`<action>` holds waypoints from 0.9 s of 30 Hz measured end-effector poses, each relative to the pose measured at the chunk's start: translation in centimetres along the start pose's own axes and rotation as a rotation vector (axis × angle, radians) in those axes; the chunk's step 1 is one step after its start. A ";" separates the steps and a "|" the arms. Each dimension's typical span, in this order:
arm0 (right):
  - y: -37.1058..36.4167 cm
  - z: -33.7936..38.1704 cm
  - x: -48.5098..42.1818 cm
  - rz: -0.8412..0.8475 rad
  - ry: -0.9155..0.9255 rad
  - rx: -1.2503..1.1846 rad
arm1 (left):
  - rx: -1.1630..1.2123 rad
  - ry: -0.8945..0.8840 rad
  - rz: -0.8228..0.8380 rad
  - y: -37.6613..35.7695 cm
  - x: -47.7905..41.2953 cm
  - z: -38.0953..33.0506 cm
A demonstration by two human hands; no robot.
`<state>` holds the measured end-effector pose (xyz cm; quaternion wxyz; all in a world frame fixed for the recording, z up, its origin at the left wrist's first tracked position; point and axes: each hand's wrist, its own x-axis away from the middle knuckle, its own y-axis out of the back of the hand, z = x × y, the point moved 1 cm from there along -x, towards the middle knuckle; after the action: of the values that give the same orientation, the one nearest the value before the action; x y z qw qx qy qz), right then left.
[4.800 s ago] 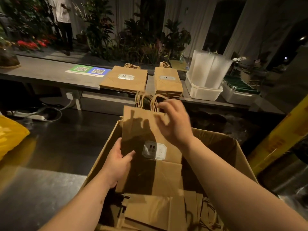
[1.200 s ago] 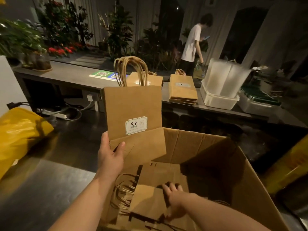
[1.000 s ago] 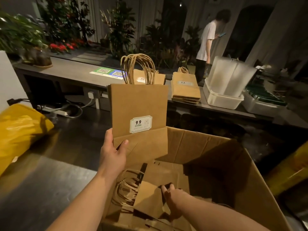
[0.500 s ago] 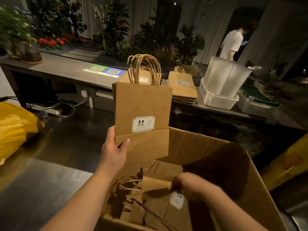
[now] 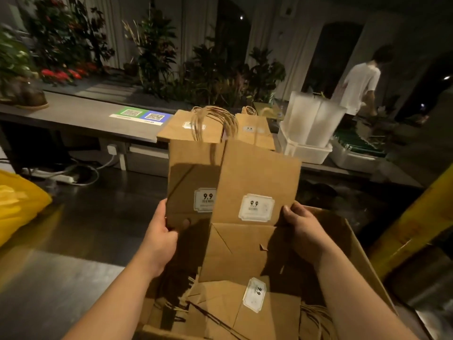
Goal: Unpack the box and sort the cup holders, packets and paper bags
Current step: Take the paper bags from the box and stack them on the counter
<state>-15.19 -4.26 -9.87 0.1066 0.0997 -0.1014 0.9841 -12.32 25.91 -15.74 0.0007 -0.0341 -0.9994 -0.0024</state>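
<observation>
- The front paper bag (image 5: 255, 182) is flat and upright above the open box (image 5: 355, 253), at the middle of the view, its white "9.9" label facing the camera.
- The right grip (image 5: 304, 231) pinches its edge at 3 o'clock, thumb on the front.
- The rear paper bag (image 5: 191, 173) stands just behind it towards 9 o'clock, partly overlapped, with twisted handles up at 12 o'clock.
- The left grip (image 5: 159, 241) clasps its lower corner at 7 o'clock.
- More flat bags (image 5: 245, 310) lie in the box at 6 o'clock.
- On the counter (image 5: 73, 116) at 12 o'clock lie two bag stacks (image 5: 181, 128), and at 2 o'clock a white tub (image 5: 306, 148).
- A yellow sack (image 5: 17, 204) sits at 9 o'clock.
- A person in a white shirt (image 5: 360, 84) stands at 2 o'clock, beyond the counter.
</observation>
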 end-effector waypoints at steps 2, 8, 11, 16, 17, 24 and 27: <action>-2.1 -0.7 -0.7 -0.026 0.001 0.069 | -0.023 0.001 0.072 -0.4 0.2 0.0; -5.8 -2.3 -2.2 -0.118 0.042 0.112 | 0.185 -0.006 0.163 -0.4 0.2 0.0; -6.8 -2.6 -2.5 -0.197 0.127 0.161 | 0.202 0.023 0.175 -0.4 0.3 0.1; -7.2 -1.8 -2.4 -0.184 0.271 0.157 | -0.001 -0.011 0.067 -0.7 -0.2 0.4; -7.1 -1.5 -2.6 -0.165 0.246 0.077 | -0.003 -0.031 0.044 -0.5 -0.2 0.6; 1.3 -11.4 -5.2 -0.120 -0.209 0.961 | -0.163 -0.171 -0.097 0.4 -0.2 1.7; 5.2 -15.1 -4.4 0.037 -0.498 1.476 | -0.140 -0.182 -0.144 0.3 -0.2 1.6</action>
<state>-14.85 -6.71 -26.28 -0.0296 0.3611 0.5571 0.7472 -12.07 26.16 -17.30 -0.0923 0.0379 -0.9926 -0.0691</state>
